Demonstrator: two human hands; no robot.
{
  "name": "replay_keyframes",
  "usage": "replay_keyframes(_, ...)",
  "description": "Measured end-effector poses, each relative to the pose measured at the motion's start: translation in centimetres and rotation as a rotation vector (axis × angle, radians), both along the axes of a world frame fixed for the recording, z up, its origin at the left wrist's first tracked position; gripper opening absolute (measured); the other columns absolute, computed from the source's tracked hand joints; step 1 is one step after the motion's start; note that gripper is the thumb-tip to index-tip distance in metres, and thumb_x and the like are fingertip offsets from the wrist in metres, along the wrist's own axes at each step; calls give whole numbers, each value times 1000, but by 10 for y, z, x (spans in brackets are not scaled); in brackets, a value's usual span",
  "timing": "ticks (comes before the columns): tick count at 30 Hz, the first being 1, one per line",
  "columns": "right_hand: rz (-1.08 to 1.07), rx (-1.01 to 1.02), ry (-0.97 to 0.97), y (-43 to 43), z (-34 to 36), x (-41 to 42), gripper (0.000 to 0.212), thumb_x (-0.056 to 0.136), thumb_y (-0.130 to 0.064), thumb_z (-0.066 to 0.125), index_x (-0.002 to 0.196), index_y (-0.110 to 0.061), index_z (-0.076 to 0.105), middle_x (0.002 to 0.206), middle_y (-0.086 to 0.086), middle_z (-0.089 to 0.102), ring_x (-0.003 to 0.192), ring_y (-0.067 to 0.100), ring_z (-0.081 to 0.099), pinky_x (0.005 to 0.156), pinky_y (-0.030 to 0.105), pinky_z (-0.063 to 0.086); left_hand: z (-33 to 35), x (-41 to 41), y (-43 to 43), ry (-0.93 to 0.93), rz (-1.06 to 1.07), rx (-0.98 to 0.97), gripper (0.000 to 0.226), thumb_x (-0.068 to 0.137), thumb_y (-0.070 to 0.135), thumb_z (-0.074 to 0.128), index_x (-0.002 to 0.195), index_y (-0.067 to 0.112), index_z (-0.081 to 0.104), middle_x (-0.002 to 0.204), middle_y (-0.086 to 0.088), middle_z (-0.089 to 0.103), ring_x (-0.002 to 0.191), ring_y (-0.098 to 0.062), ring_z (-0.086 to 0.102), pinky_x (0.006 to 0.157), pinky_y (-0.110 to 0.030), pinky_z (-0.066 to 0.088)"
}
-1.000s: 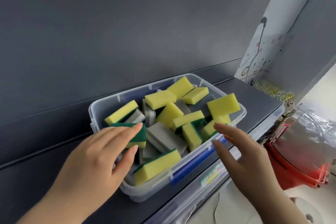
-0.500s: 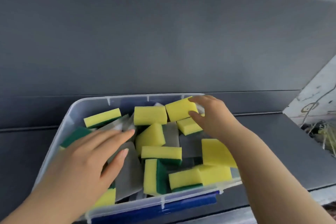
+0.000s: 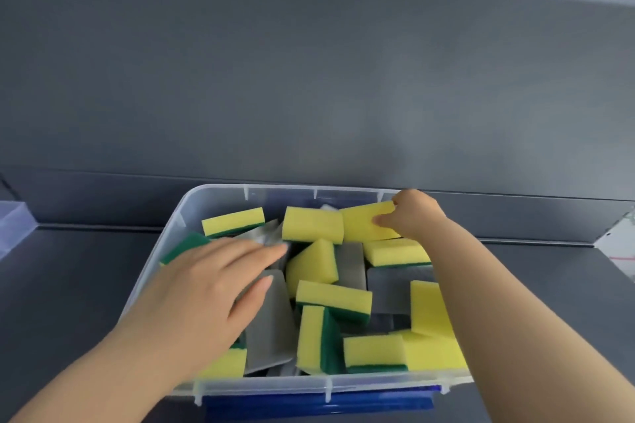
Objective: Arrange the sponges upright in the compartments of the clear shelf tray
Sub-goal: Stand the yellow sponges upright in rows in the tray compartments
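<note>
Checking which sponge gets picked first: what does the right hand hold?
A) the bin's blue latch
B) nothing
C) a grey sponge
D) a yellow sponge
D: the right hand pinches a yellow sponge by the far wall of the bin.

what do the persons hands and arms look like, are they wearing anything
Both are bare. The left hand and right hand have no gloves, and no rings show on the fingers in view. The nails that show look plain, without coloured polish. The left forearm and right forearm are uncovered as far as the picture reaches: no sleeves, watch or bracelet in view.
</note>
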State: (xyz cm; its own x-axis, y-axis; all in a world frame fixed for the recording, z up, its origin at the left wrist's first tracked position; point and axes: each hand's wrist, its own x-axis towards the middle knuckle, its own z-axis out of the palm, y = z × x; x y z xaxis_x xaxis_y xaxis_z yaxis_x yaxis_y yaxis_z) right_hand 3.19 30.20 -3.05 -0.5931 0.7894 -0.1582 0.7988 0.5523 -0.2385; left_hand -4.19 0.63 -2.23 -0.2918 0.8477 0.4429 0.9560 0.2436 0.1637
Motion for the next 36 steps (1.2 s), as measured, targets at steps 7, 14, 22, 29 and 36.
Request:
replay_keyframes(7, -86, -119, 427, -33, 17, 24, 44, 78, -24, 67, 115, -19, 45, 82, -6, 52, 67, 12, 53, 64, 32, 50, 17, -31, 78, 178, -127, -273, 41, 90, 36, 36, 127, 30, 53, 116, 7, 60, 106, -18, 57, 81, -36, 50)
replay_keyframes(14, -55, 77, 590, -88, 32, 87, 35, 79, -27, 67, 105, -29, 44, 94, -9, 53, 87, 17, 52, 72, 35, 47, 19, -54, 161, 340, -185, -736, 53, 92, 17, 41, 141, 36, 33, 135, 2, 44, 122, -24, 44, 87, -41, 45)
replay_keyframes(22, -135, 145, 515, -108, 14, 108, 34, 83, -29, 63, 110, -27, 43, 94, -9, 51, 83, 16, 50, 66, 30, 42, 12, -44, 188, 579, -300, -1092, 60, 83, 13, 57, 133, 41, 39, 132, 2, 44, 103, -28, 50, 72, -37, 45)
replay_keyframes(29, -117, 150, 512, -114, 14, 98, 33, 84, -28, 62, 110, -27, 43, 88, -8, 51, 76, 15, 50, 64, 29, 41, 30, -41, 173, 882, -289, -925, 36, 87, 9, 54, 120, 19, 42, 118, -3, 52, 105, -26, 51, 71, -33, 38)
replay_keyframes(36, -25, 163, 577, -122, 15, 87, 34, 84, -27, 63, 114, -28, 45, 94, -13, 48, 82, 9, 45, 68, 24, 35, 58, -56, 111, 628, -274, -543, 28, 85, 35, 62, 106, 21, 49, 99, 3, 52, 94, -20, 52, 70, -35, 45)
